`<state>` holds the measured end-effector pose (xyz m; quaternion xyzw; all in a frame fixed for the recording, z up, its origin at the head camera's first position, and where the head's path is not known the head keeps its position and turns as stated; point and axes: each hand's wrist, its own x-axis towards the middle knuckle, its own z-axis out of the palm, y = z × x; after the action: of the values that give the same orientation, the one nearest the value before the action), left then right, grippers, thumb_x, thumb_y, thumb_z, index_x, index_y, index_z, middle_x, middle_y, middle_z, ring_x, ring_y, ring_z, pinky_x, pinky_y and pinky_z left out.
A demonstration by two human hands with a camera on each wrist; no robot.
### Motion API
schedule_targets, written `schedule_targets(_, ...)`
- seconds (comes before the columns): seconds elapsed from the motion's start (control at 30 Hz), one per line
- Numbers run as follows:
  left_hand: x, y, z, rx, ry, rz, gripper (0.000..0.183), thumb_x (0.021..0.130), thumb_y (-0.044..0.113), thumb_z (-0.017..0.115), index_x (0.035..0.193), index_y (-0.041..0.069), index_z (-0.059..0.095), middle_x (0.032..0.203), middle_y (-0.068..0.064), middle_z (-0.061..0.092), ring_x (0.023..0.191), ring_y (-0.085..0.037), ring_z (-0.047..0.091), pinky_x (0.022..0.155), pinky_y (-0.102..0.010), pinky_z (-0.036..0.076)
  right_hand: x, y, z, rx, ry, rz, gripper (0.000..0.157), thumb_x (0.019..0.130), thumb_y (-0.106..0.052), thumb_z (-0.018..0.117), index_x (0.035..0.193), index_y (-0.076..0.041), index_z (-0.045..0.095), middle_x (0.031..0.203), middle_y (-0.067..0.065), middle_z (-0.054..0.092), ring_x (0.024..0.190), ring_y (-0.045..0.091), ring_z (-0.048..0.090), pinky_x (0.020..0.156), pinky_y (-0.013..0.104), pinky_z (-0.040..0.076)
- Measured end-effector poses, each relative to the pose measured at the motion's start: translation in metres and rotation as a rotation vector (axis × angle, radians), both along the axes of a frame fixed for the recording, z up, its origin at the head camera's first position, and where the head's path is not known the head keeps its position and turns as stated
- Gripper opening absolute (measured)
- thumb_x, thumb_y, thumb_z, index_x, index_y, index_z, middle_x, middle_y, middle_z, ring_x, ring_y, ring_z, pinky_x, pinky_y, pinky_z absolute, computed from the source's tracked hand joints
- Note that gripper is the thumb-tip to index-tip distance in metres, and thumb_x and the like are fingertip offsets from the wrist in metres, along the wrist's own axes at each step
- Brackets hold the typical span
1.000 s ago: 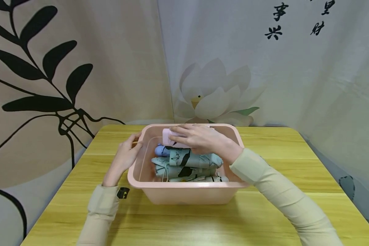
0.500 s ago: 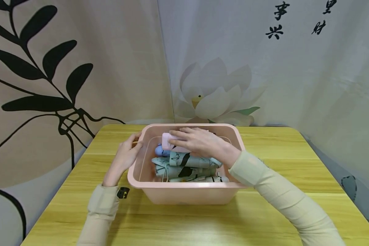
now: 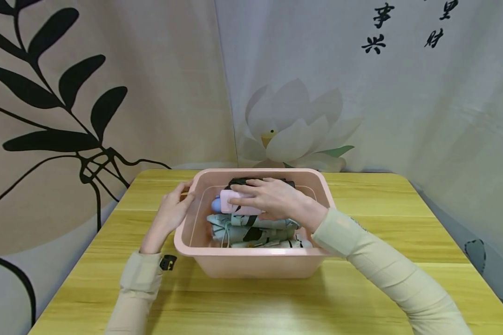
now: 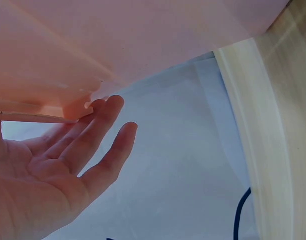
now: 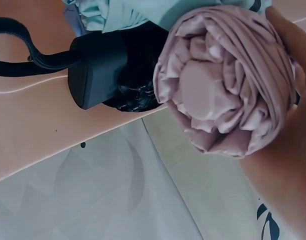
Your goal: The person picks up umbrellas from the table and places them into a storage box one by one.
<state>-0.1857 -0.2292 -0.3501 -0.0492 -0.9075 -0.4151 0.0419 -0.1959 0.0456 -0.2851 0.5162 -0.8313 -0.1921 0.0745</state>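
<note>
A pink plastic bin (image 3: 255,267) holds several folded umbrellas. My left hand (image 3: 171,211) grips its left rim, with fingers under the lip in the left wrist view. My right hand (image 3: 282,200) holds a pink folded umbrella (image 3: 230,202), fingers laid over it; its gathered fabric end (image 5: 218,85) shows in the right wrist view. Behind it in the bin lies a black folded umbrella (image 3: 238,182), whose handle and strap loop are plain in the right wrist view. Nearer are teal umbrellas (image 3: 261,234) with dark patches, a blue rounded handle end (image 3: 215,205) and a white patterned umbrella (image 3: 293,244).
The bin stands on a yellow wooden table (image 3: 243,307), near its far edge. A pale curtain (image 3: 184,93) with printed leaves, a lotus and dark characters hangs behind the table.
My right hand has moved the pink umbrella toward the near side of the bin, over the upper teal one. The black umbrella behind has come into view. My left hand has stayed put.
</note>
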Motion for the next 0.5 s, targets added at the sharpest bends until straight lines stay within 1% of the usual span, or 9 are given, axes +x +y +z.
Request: schedule_targets(0.5, -0.0011, 0.0014, -0.0002, 0.006, 0.018, -0.008, 0.049, 0.101, 0.026, 0.039, 0.145, 0.003, 0.036, 0.145, -0.022, 0.044, 0.128, -0.041, 0.049, 0.103, -0.053, 0.044, -0.0018, 0.0028, 0.0015, -0.023, 0.002, 0.031, 0.076, 0.081, -0.042, 0.073, 0.147, -0.032, 0.036, 0.154, -0.001, 0.036, 0.135, 0.026, 0.044, 0.106, 0.041, 0.043)
